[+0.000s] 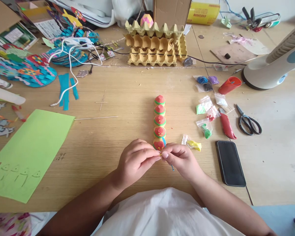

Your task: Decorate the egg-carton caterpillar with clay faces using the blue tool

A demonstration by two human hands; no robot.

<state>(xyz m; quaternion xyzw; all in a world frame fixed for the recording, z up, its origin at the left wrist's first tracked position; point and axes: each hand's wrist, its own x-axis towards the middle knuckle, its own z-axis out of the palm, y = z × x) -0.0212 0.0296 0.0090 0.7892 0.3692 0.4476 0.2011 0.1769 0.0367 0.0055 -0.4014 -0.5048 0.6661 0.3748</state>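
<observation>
A row of red-topped domes with green bands (159, 120) runs away from me down the middle of the table. The nearest dome (159, 144) has small yellow marks and a blue edge. Just in front of it, my left hand (139, 160) and my right hand (183, 160) meet at the fingertips. Both pinch a tiny yellow piece (160, 154), mostly hidden by the fingers. A thin blue stick end (172, 168) shows below my right fingers. To the right lies a small bag of yellow clay (194, 145).
At right are clay bags (204, 105), a red cutter (227, 124), scissors (249, 122), a phone (230, 163), a red cup (229, 85) and a lamp (267, 68). Egg cartons (152, 59) stand behind. Green paper (34, 147) and woven blue crafts (34, 77) lie left.
</observation>
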